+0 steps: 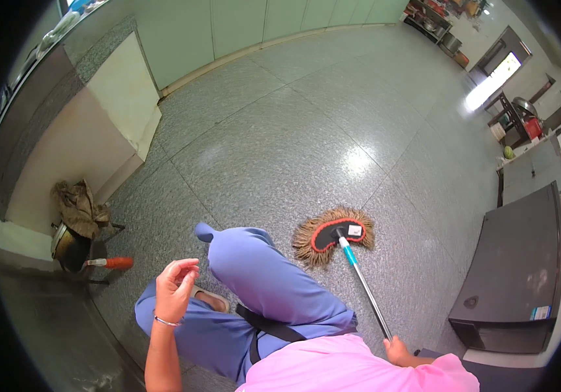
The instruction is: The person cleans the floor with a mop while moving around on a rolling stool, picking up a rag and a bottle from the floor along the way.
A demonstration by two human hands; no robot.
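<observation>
My right hand is closed around the metal handle of a mop at its near end. The handle slants up and left to a flat mop head resting on the floor. Brown strands fringe that head, around a black pad with red trim and a white sticker. A teal and white sleeve joins handle and head. My left hand is raised in the air above my left leg, holding nothing, its fingers loosely bent and the thumb apart from them. A bracelet circles that wrist.
Grey speckled tiles cover the floor. At left, a brown cloth lies over a blackened pan, beside an orange-handled object. Pale green cabinets line the far side. A dark grey refrigerator-like appliance stands at right.
</observation>
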